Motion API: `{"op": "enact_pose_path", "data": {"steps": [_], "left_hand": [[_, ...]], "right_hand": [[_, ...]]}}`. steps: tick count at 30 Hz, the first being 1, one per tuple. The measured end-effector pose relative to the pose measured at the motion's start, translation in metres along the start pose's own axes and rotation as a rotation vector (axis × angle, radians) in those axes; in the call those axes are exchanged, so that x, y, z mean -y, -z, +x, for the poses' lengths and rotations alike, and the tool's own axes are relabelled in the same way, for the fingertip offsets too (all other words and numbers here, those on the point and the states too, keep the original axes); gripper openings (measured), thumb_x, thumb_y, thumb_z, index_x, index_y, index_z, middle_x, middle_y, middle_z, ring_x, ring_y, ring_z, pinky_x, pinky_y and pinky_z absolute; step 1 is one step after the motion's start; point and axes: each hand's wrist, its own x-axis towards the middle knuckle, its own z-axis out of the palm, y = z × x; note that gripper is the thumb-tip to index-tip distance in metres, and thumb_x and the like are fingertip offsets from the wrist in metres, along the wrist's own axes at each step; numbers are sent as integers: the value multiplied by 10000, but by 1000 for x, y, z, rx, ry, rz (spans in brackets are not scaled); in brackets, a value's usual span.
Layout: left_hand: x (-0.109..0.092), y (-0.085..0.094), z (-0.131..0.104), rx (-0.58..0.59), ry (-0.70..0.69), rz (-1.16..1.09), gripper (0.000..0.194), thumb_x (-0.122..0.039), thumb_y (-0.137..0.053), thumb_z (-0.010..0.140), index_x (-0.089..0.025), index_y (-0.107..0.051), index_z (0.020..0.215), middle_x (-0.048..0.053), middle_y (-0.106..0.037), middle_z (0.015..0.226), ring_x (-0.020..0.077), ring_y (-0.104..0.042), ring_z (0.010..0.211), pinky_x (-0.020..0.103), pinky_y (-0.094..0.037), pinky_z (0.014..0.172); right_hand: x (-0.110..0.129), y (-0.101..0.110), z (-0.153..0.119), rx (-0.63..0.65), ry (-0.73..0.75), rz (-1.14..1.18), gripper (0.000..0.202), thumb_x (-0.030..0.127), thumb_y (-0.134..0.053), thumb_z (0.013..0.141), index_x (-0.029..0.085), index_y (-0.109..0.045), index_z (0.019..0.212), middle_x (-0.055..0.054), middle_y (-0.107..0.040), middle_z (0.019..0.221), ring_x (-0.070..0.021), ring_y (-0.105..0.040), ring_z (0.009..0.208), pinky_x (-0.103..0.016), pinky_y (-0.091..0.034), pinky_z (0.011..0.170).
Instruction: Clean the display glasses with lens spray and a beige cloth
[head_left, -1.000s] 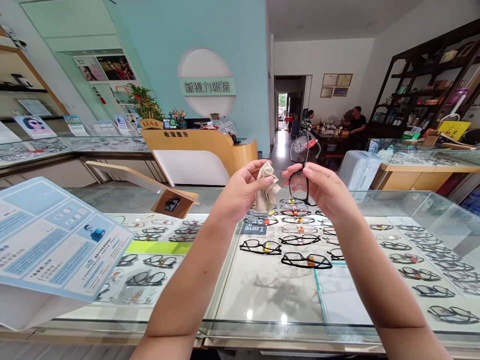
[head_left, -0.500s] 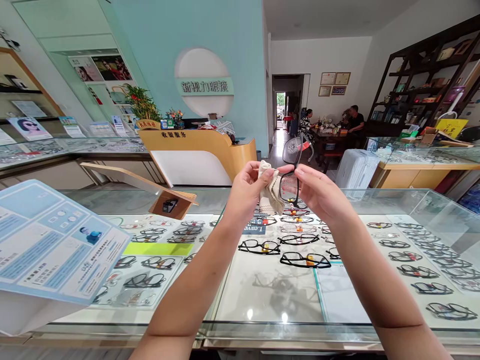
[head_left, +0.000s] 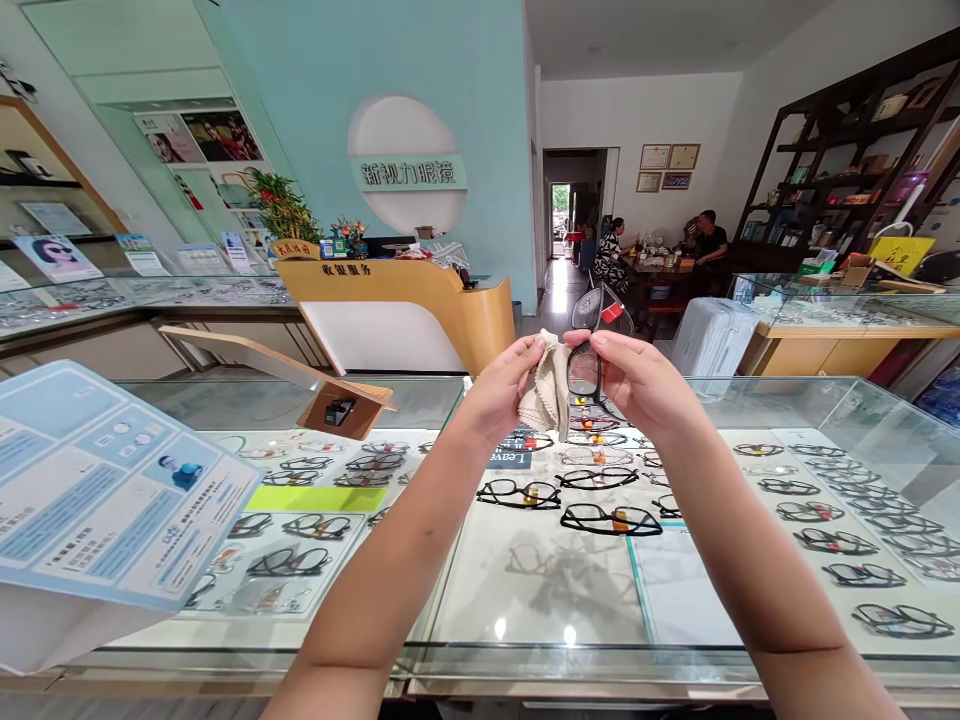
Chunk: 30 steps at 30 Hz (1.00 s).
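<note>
My left hand point(head_left: 504, 385) pinches a beige cloth point(head_left: 546, 392) with a zigzag edge, held above the glass showcase. Just to its right, my right hand point(head_left: 636, 378) grips a pair of dark-framed glasses point(head_left: 584, 370) near the bridge. The glasses are turned on end, one lens above the fingers and one below, with a red mark at the upper part. The cloth hangs close beside the lower lens; whether they touch I cannot tell.
Below my hands the glass showcase point(head_left: 517, 610) holds rows of eyeglasses. A blue and white leaflet point(head_left: 112, 480) and a wooden-framed mirror point(head_left: 349, 405) stand at the left. Two people sit at a table in the back.
The glasses have turned and shifted slightly right and down. My left hand has rotated, and the cloth now hangs more open, a little off the lens.
</note>
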Motion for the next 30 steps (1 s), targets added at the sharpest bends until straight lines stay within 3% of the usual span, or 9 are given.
{"op": "enact_pose_path", "data": {"steps": [3, 5, 8, 13, 18, 21, 30], "left_hand": [[4, 4, 6, 11, 79, -38, 403, -399, -966, 847, -186, -789, 1140, 23, -795, 973, 153, -727, 816, 235, -556, 685], [3, 2, 6, 58, 145, -58, 412, -504, -927, 870, -174, -798, 1080, 39, -787, 920, 173, -725, 789, 268, -578, 698], [1, -3, 2, 127, 164, -14, 588, -676, -906, 823, -161, -788, 1082, 62, -776, 931, 199, -724, 801, 322, -613, 760], [4, -5, -2, -1, 18, 267, 638, -522, -992, 748, -219, -711, 1234, 27, -755, 1050, 179, -701, 868, 287, -557, 766], [3, 4, 1, -87, -197, 501, 436, -538, -876, 834, -199, -667, 1011, 6, -689, 965, 167, -623, 877, 271, -499, 806], [-4, 7, 1, -93, -263, 644, 386, -547, -826, 872, -194, -682, 930, -6, -638, 866, 158, -561, 813, 256, -434, 735], [-24, 8, -11, 181, -141, 617, 558, -627, -898, 812, -206, -537, 757, -34, -476, 730, 117, -417, 654, 245, -304, 594]], "right_hand": [[1, 5, 2, -26, 14, 4, 275, 499, -868, 906, 271, -916, 1053, -45, -851, 1103, -188, -723, 982, -343, -590, 989], [3, 8, 2, -45, 2, 6, 285, 494, -867, 904, 254, -913, 1051, -45, -841, 1055, -169, -705, 895, -326, -597, 917], [6, 12, 3, -66, -27, -2, 297, 489, -879, 882, 236, -909, 1035, -35, -799, 918, -155, -665, 800, -306, -592, 824], [11, 16, 2, -53, -33, -10, 319, 483, -894, 871, 214, -912, 1043, -42, -784, 904, -150, -667, 806, -289, -592, 816], [16, 22, -1, -36, -25, -81, 319, 508, -902, 876, 231, -919, 1033, -41, -788, 925, -153, -673, 840, -282, -592, 838], [19, 26, -2, -36, 2, -117, 303, 507, -875, 908, 243, -920, 1049, -32, -767, 892, -155, -669, 848, -286, -585, 843], [19, 31, 1, -67, 38, -195, 310, 532, -872, 898, 250, -912, 1022, -42, -775, 895, -192, -664, 839, -356, -577, 863]]}}
